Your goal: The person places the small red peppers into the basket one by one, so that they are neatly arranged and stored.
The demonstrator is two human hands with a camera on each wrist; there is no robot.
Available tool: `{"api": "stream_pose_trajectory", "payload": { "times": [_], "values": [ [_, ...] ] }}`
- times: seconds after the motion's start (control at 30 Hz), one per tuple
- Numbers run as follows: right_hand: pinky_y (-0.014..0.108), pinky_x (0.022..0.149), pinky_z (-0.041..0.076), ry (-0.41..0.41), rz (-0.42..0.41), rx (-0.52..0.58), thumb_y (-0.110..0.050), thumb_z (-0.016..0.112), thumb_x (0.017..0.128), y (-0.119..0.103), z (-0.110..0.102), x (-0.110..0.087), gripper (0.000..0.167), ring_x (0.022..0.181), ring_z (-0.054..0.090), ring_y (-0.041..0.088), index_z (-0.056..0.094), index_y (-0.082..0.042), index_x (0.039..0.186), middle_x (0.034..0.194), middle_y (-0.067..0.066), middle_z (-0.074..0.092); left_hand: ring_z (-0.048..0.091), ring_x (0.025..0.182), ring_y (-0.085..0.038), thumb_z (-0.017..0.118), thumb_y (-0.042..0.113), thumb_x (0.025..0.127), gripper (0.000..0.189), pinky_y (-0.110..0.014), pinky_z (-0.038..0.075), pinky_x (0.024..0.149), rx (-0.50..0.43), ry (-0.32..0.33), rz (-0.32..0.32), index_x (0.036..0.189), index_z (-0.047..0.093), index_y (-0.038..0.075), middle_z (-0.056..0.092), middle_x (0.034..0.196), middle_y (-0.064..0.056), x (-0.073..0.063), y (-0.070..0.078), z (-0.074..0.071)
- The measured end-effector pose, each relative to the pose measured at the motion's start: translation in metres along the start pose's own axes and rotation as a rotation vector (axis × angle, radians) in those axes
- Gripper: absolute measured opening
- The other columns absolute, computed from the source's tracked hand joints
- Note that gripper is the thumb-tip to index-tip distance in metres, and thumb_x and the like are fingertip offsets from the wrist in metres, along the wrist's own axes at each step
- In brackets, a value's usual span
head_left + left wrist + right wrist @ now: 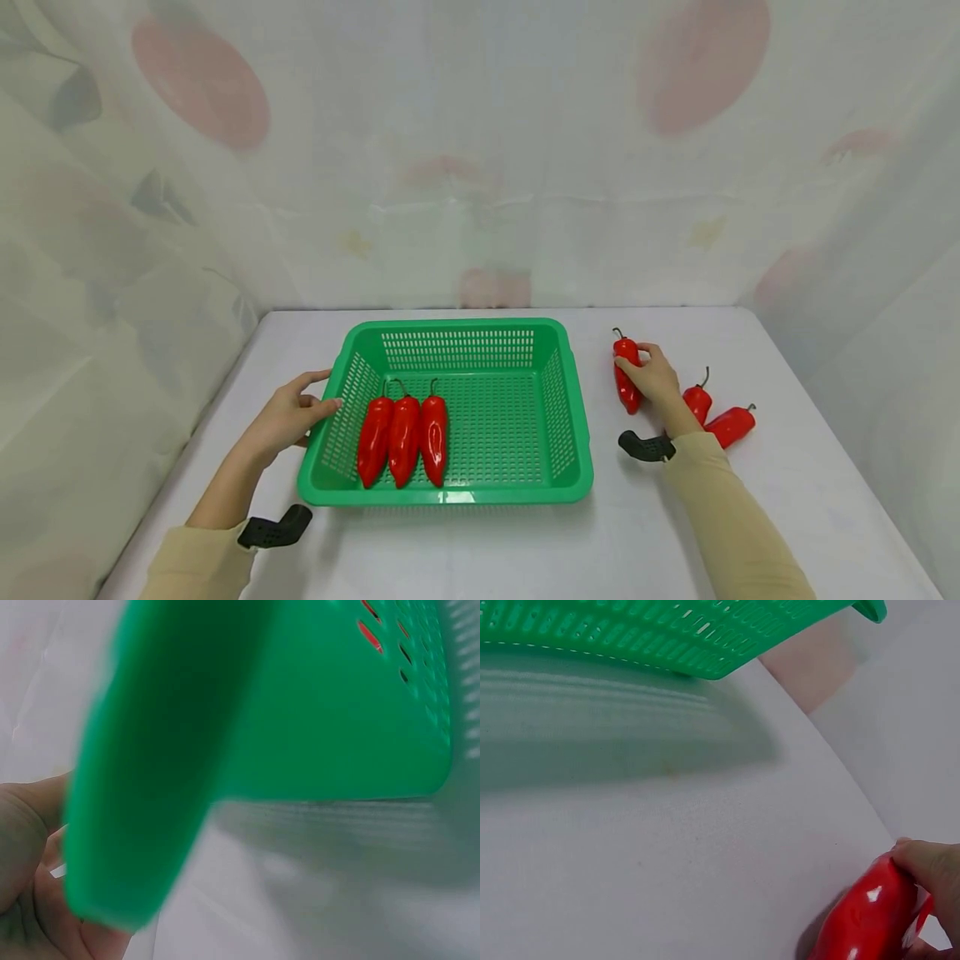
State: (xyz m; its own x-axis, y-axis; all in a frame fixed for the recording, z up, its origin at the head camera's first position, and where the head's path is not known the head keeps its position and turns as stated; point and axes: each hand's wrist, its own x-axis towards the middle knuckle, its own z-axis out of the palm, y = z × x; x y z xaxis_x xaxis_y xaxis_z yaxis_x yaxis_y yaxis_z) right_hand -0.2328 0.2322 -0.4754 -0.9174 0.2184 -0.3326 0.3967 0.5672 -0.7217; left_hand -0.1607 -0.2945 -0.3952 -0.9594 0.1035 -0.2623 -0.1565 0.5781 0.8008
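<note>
A green plastic basket with slotted walls stands on the table. Inside, along its left part, three red peppers lie side by side, stems to the back. My left hand grips the basket's left rim, thumb over the edge and the other fingers outside; the left wrist view shows this hand partly hidden behind the rim. Right of the basket, my right hand holds another red pepper between thumb and fingers. In the right wrist view that pepper is close over the tabletop, its shadow beside it.
Two more red peppers, one upright-stemmed and one tilted to the right, lie near my right wrist, partly covered by the forearm. The white table ends at a patterned cloth behind and at both sides.
</note>
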Motion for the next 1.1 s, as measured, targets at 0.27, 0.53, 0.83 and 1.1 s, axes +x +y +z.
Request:
{"api": "stream_pose_trajectory", "payload": {
  "times": [0.27, 0.53, 0.83, 1.1],
  "values": [
    [0.053, 0.089, 0.046, 0.001, -0.037, -0.007, -0.044, 0.051, 0.09, -0.003, 0.001, 0.0, 0.072, 0.12, 0.04, 0.043, 0.019, -0.009, 0.145, 0.137, 0.028, 0.034, 0.065, 0.07, -0.021, 0.059, 0.025, 0.091, 0.068, -0.039, 0.057, 0.059, 0.006, 0.005, -0.005, 0.145, 0.022, 0.006, 0.061, 0.091, -0.019, -0.001, 0.001, 0.0],
    [0.051, 0.088, 0.048, 0.023, -0.102, 0.007, -0.044, 0.051, 0.09, -0.012, -0.003, -0.004, 0.072, 0.117, 0.042, 0.042, 0.02, -0.009, 0.144, 0.134, 0.029, 0.037, 0.065, 0.069, -0.021, 0.059, 0.024, 0.091, 0.067, -0.04, 0.057, 0.059, 0.014, 0.007, 0.001, 0.144, 0.022, 0.006, 0.061, 0.089, -0.019, -0.001, 0.001, 0.0],
    [0.049, 0.087, 0.049, 0.047, -0.152, 0.037, -0.041, 0.052, 0.091, -0.027, -0.01, -0.011, 0.069, 0.114, 0.046, 0.04, 0.022, -0.011, 0.144, 0.132, 0.027, 0.041, 0.065, 0.07, -0.021, 0.059, 0.023, 0.091, 0.067, -0.04, 0.057, 0.059, 0.007, 0.006, 0.003, 0.145, 0.022, 0.006, 0.06, 0.089, -0.019, -0.001, 0.002, 0.0],
    [0.048, 0.083, 0.051, 0.076, -0.221, 0.046, -0.042, 0.053, 0.09, -0.042, -0.017, -0.017, 0.068, 0.11, 0.049, 0.039, 0.023, -0.01, 0.143, 0.13, 0.026, 0.044, 0.065, 0.07, -0.022, 0.059, 0.024, 0.091, 0.068, -0.039, 0.057, 0.059, 0.006, 0.001, 0.003, 0.145, 0.021, 0.006, 0.06, 0.09, -0.019, -0.001, 0.001, -0.001]
  ]
}}
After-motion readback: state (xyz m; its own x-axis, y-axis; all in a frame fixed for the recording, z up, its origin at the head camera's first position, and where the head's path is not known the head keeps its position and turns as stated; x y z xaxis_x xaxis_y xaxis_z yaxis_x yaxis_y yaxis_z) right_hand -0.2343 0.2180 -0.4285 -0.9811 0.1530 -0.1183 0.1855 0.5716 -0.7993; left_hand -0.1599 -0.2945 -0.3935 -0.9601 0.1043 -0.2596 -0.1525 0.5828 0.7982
